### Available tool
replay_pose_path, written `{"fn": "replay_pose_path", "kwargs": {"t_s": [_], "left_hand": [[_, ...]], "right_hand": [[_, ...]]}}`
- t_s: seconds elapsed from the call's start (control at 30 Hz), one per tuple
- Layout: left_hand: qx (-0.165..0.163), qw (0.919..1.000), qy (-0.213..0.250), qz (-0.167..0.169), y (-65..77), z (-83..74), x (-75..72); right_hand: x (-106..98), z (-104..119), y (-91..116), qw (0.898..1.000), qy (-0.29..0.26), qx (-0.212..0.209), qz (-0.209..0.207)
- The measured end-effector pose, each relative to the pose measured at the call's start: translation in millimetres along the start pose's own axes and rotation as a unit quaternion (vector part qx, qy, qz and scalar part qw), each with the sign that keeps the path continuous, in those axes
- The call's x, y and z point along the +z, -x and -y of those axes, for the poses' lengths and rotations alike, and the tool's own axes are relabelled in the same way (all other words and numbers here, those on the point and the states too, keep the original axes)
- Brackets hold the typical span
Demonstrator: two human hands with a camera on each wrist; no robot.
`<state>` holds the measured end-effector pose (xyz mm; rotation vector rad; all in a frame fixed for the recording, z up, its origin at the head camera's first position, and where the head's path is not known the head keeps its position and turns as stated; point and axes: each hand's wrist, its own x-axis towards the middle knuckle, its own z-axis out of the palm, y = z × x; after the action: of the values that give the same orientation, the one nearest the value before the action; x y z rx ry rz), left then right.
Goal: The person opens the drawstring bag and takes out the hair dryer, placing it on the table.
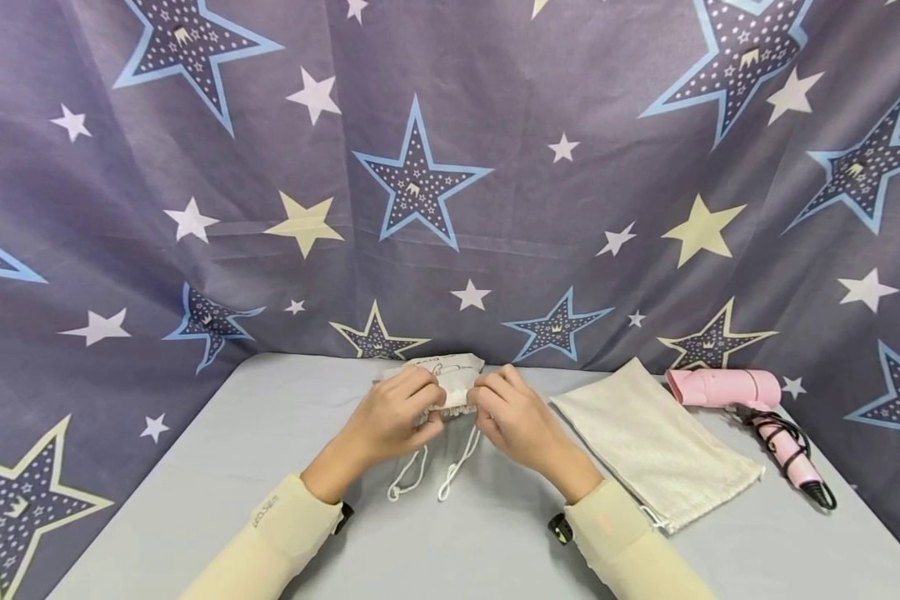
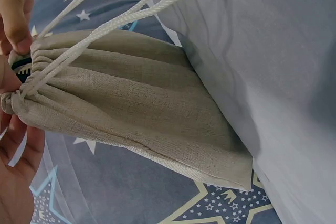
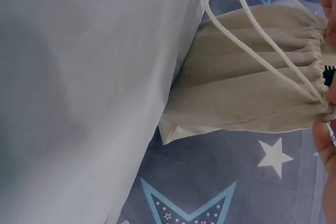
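Observation:
A beige drawstring pouch [image 1: 450,371] with dark print on it stands upright at the back of the table. My left hand [image 1: 401,408] pinches one side of its gathered mouth, and my right hand [image 1: 512,412] pinches the other side. White drawstrings [image 1: 461,462] hang loose from the mouth toward me. Through the partly open mouth, both wrist views show a bit of a black toothed thing [image 2: 22,69] inside; its kind is hidden. The pouch's pleated side [image 3: 252,72] fills the middle of the right wrist view.
To the right, a larger beige drawstring bag [image 1: 656,442] lies flat on the grey-covered table [image 1: 270,467]. Beyond it lies a pink hair dryer [image 1: 727,388], its black cord [image 1: 780,429] wound round the handle. A star-patterned curtain [image 1: 495,208] hangs along the back and sides.

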<state>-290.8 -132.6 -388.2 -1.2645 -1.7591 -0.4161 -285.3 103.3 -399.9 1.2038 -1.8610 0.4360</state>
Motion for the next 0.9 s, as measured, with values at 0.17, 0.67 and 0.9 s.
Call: {"fn": "replay_pose_path", "kwargs": {"t_s": [0.17,0.67,0.9], "left_hand": [[0.02,0.9996,-0.01,0.018,1.3,0.9,0.4],[-0.004,0.999,-0.013,0.043,0.1,-0.5,-4.4],[-0.032,0.9987,-0.018,0.035,-2.3,-5.5,-3.7]], "right_hand": [[1.2,-0.1,2.1,1.0,0.001,-0.011,0.002],[2.7,-1.2,2.2,0.998,0.026,-0.02,-0.049],[6.4,0.2,0.3,0.994,0.047,-0.018,-0.093]]}}
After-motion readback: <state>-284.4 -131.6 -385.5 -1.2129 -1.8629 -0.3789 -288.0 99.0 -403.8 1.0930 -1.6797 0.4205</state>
